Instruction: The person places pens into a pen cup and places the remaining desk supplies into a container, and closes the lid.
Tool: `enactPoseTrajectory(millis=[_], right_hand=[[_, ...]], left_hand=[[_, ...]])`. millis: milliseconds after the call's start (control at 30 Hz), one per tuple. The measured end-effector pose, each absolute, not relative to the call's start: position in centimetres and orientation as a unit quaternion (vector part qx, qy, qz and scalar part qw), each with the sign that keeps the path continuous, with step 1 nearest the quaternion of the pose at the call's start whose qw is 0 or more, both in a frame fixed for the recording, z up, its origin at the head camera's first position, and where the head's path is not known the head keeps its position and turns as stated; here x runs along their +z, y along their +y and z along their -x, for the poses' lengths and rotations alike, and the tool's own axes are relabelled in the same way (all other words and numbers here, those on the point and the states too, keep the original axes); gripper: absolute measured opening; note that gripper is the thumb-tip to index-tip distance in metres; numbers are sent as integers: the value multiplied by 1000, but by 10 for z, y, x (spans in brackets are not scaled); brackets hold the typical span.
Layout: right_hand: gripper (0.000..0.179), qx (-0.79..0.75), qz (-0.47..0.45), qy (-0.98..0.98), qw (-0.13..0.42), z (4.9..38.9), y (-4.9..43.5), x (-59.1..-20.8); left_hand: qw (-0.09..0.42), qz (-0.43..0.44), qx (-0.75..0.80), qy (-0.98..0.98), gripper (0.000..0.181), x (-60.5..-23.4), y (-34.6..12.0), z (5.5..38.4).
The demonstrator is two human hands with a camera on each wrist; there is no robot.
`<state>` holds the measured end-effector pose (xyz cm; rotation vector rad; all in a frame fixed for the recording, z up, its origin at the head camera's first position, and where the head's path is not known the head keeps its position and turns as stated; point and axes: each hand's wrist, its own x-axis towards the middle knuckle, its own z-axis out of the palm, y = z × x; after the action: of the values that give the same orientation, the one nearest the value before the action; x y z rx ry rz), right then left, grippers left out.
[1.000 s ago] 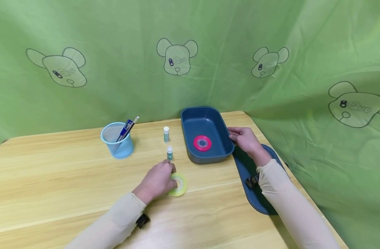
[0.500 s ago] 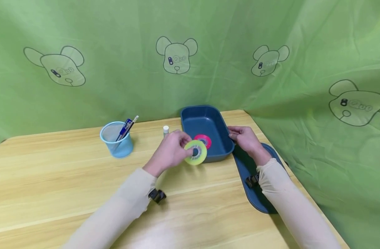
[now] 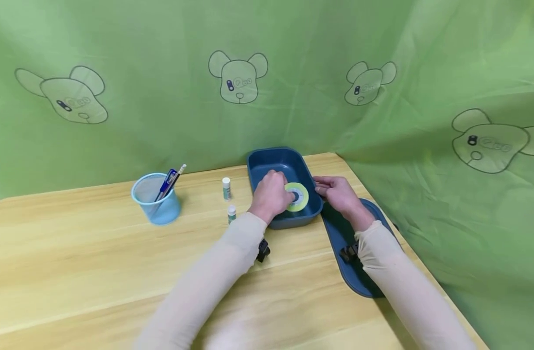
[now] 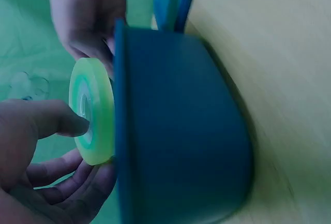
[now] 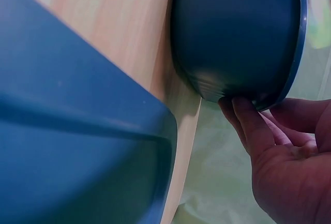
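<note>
My left hand (image 3: 272, 195) pinches a roll of yellow-green tape (image 3: 303, 199), thumb at its hole and fingers round its far side. The roll is over the deep blue box (image 3: 293, 223), level with the rim in the left wrist view, where the tape (image 4: 106, 115) stands on edge beside the box's wall (image 4: 181, 115). At the box's right side my right hand (image 3: 340, 195) grips the edge. In the right wrist view, its fingertips (image 5: 240, 105) press the outer wall, with the thumb by the rim. The pink tape roll in the box is hidden from the head view.
A blue lid (image 3: 356, 277) lies under the right forearm. Two glue sticks stand left of the box, one farther back (image 3: 226, 189) and one nearer (image 3: 232, 214), partly behind the left sleeve. A light-blue mesh cup (image 3: 162, 209) holds pens. A green curtain (image 3: 170, 126) hangs behind.
My left hand has lifted the yellow-green tape from the table and carried it right and away, over the box, covering the pink roll. My right hand keeps its grip on the box.
</note>
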<state>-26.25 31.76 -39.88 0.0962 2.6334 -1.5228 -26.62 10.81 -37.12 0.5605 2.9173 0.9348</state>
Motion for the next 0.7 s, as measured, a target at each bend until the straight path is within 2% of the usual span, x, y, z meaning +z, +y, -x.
enactPoseTrajectory(millis=[200,400,633,700], right_hand=[[42,-492,-30,869,47,262,314,-400],[43,-500,-26,864,50,260,313,-398],[43,-504,-26,862,49,259,315,-398],[42,-501,-28,864,47,260,315,-398]], left_hand=[[37,-172,287,942,18,-385,112,275],[76,-164,304,935,39,-393,114,279],[79,-177,260,946,19,-400,117,279],[86,-181,257,945,18,-400,118,280]])
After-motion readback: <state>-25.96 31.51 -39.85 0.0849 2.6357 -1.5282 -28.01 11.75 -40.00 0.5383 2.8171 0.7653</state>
